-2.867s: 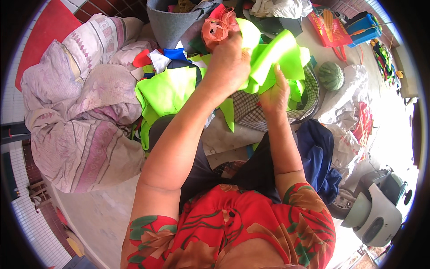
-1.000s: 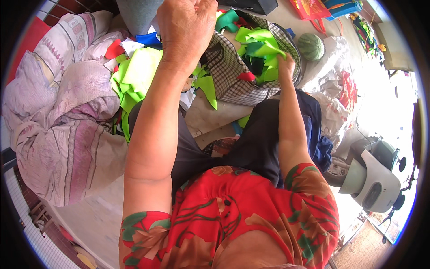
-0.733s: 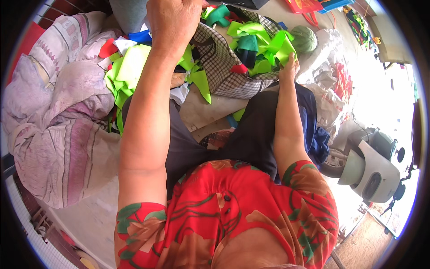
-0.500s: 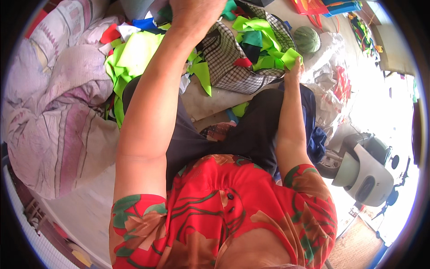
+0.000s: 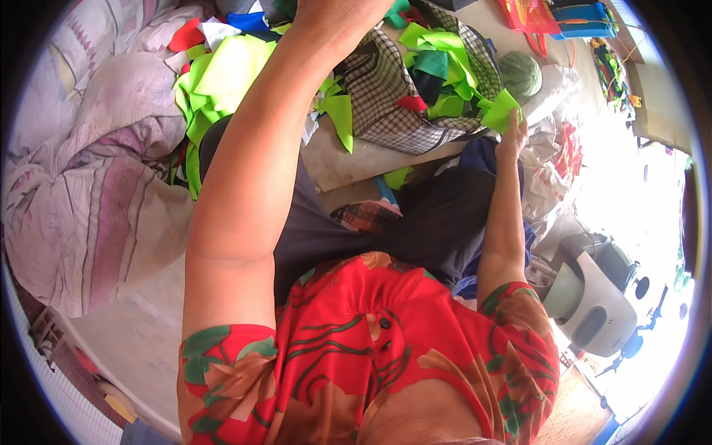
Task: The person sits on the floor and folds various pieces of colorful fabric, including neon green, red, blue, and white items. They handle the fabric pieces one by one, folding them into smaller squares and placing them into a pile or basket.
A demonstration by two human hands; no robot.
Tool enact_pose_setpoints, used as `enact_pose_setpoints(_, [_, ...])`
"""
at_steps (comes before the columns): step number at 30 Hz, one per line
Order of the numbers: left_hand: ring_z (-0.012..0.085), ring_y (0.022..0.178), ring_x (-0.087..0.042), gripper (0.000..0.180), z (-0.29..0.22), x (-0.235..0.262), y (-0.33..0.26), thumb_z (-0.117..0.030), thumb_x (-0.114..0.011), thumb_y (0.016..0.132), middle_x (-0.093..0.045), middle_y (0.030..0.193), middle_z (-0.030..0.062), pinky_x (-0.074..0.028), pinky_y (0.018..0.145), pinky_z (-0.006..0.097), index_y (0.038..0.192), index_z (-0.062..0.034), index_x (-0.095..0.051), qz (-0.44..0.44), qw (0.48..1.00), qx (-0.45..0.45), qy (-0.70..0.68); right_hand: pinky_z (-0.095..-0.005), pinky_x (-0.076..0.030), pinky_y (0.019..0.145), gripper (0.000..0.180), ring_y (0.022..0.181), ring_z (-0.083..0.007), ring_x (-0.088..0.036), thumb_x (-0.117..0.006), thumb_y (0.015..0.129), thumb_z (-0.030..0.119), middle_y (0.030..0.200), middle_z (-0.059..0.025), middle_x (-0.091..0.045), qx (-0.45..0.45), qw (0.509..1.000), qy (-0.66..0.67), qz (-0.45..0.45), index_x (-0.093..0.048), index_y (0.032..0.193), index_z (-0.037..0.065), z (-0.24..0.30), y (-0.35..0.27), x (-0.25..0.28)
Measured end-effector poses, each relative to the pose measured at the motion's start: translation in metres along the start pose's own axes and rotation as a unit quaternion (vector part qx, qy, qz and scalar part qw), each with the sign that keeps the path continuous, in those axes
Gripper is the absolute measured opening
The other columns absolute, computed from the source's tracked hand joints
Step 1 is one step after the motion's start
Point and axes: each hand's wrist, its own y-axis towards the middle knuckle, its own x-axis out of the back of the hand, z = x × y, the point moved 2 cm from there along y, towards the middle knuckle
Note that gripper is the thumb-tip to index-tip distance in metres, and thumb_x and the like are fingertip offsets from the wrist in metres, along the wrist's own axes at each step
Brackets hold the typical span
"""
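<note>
My right hand (image 5: pixel 513 139) grips a lime-green fabric scrap (image 5: pixel 501 111) at the right edge of a black-and-white checkered cloth (image 5: pixel 378 111). Inside the checkered cloth lie several lime-green scraps (image 5: pixel 456 63), a dark green scrap (image 5: pixel 432 65) and a small red piece (image 5: pixel 412 104). At the top edge of the view, my left hand (image 5: pixel 345 21) reaches over the cloth's left end, its fingers cut off from sight. A heap of lime-green fabric (image 5: pixel 230 74) lies left of my left forearm, and a pointed green scrap (image 5: pixel 339 119) sits just right of it.
A striped watermelon (image 5: pixel 521 73) stands beyond my right hand, near a crumpled white plastic bag (image 5: pixel 545 163). Rumpled pinkish bedding (image 5: pixel 104 215) covers the left. A white-and-grey machine (image 5: pixel 604 319) is at the right. Red and blue bags (image 5: pixel 582 21) lie at the far right.
My right hand has shifted to the right with the green scrap still in it. My left hand has moved slightly right and up. The view has shifted a little.
</note>
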Motion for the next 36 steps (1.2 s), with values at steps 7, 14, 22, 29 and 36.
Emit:
enact_pose_setpoints(7, [0.016, 0.061, -0.062, 0.009, -0.002, -0.016, -0.001, -0.003, -0.057, 0.083, -0.063, 0.067, 0.0115, -0.047, 0.055, 0.028, 0.088, 0.0039, -0.059, 0.02, 1.0, -0.01, 0.01, -0.0271, -0.046, 0.072, 0.036, 0.078, -0.0141, -0.058, -0.072, 0.078, 0.03, 0.087, -0.008, -0.064, 0.11, 0.971, -0.183, 0.109, -0.064, 0.099, 0.001, -0.013, 0.019, -0.065])
enact_pose_setpoints(14, [0.0168, 0.061, -0.061, 0.008, -0.005, -0.02, 0.001, -0.003, -0.059, 0.083, -0.063, 0.067, 0.0116, -0.047, 0.055, 0.028, 0.087, 0.0042, -0.059, 0.033, 0.999, 0.017, -0.008, -0.032, -0.047, 0.081, 0.057, 0.095, -0.0224, -0.058, -0.076, 0.071, 0.017, 0.11, -0.0162, -0.058, -0.015, 0.971, -0.163, 0.176, -0.05, 0.118, -0.002, -0.096, 0.043, -0.11])
enact_pose_setpoints(22, [0.0166, 0.058, -0.061, 0.008, -0.009, -0.013, 0.003, -0.003, -0.058, 0.083, -0.063, 0.066, 0.0119, -0.047, 0.052, 0.028, 0.085, 0.0046, -0.059, 0.043, 0.998, 0.037, -0.015, -0.0347, -0.051, 0.073, 0.056, 0.081, -0.0254, -0.062, -0.078, 0.065, 0.011, 0.096, -0.0152, -0.063, -0.067, 0.93, -0.269, 0.241, -0.053, 0.114, -0.002, -0.127, 0.038, -0.123])
enact_pose_setpoints(29, [0.0118, 0.069, -0.062, 0.012, 0.002, -0.016, -0.001, -0.006, -0.06, 0.085, -0.066, 0.077, 0.007, -0.048, 0.06, 0.024, 0.095, 0.0001, -0.061, 0.086, 0.996, 0.008, 0.016, -0.0255, -0.048, 0.072, 0.022, 0.08, -0.0121, -0.06, -0.061, 0.082, 0.0, 0.093, -0.0051, -0.064, -0.039, 0.964, 0.077, 0.251, -0.06, 0.104, 0.0, -0.015, -0.007, -0.132])
enact_pose_setpoints(36, [0.0182, 0.079, -0.066, 0.025, 0.023, -0.03, -0.018, -0.021, -0.065, 0.083, -0.066, 0.09, 0.0125, -0.05, 0.069, 0.029, 0.098, -0.0008, -0.061, 0.252, 0.962, 0.069, 0.082, -0.0317, -0.048, 0.087, 0.031, 0.099, -0.0181, -0.059, -0.059, 0.087, 0.005, 0.111, -0.0075, -0.06, -0.031, 0.919, 0.347, 0.186, -0.053, 0.117, 0.005, 0.049, -0.063, -0.115])
